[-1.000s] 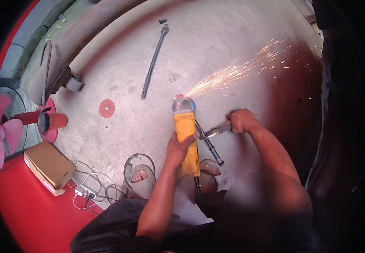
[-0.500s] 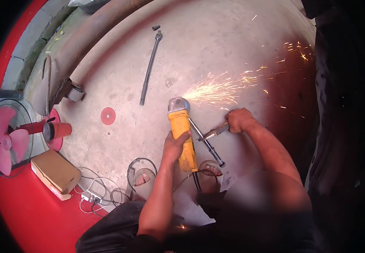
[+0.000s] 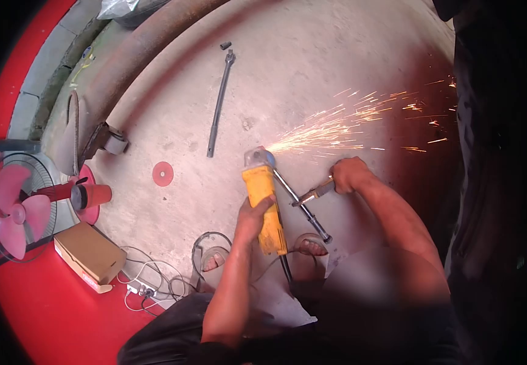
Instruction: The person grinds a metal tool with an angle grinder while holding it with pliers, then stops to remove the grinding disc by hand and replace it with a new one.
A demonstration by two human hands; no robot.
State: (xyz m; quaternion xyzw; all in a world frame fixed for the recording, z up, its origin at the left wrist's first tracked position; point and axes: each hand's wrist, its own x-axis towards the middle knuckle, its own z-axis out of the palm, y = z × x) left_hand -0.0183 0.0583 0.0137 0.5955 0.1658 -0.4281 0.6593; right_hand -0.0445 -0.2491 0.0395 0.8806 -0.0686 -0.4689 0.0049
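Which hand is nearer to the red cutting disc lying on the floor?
Left. The left hand, around the yellow angle grinder, is right of and lower in view than the red cutting disc; the right hand is farther right, beyond the grinder.

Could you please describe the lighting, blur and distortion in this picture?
Head view: the sparks are among the brightest areas, drawn into streaks; head view: the yellow grinder looks fairly sharp, but a smeared patch sits low, right of centre; head view: the floor falls into reddish shadow at the picture's right, and the edges curve into black, as with a wide lens.
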